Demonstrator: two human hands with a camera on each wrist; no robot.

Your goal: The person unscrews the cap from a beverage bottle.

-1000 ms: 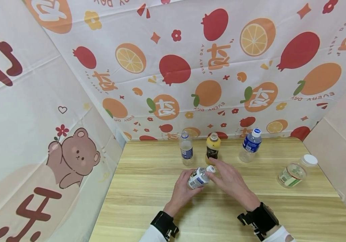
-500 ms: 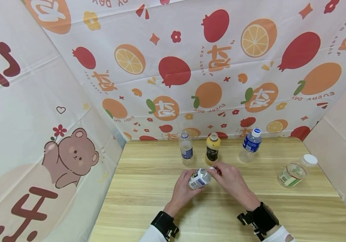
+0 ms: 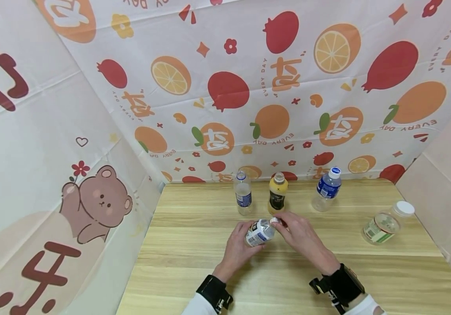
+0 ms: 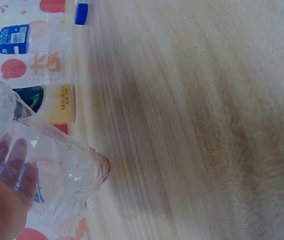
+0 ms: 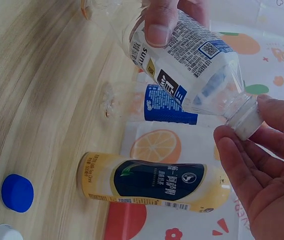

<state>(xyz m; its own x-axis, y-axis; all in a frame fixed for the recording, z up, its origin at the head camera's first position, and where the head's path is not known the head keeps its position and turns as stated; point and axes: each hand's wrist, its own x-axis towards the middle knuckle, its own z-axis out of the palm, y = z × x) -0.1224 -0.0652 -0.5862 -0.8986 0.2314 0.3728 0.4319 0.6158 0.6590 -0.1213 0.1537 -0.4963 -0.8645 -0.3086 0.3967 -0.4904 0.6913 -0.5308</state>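
In the head view my left hand [image 3: 242,241] grips a clear plastic bottle [image 3: 258,233] with a white label. The bottle is tilted, its neck pointing toward my right hand [image 3: 300,234]. Thumb and fingers of the right hand pinch the white cap [image 5: 248,122] at the neck, as the right wrist view shows. Clear walls of the same bottle [image 4: 64,172] fill the left part of the left wrist view, with fingers seen through them. Behind the hands stands a yellow milk tea bottle [image 3: 277,194] with a dark label and no cap on its mouth.
A clear bottle with a blue label [image 3: 243,197] stands back left, a blue-labelled bottle [image 3: 327,190] back right. A jar with a white lid [image 3: 386,224] is on the right. A loose blue cap [image 5: 17,193] and a white cap [image 5: 7,233] lie on the wooden table [image 3: 178,262].
My right hand has gone from spread fingers beside the neck to pinching the white cap. The left hand and the bottle have hardly moved.
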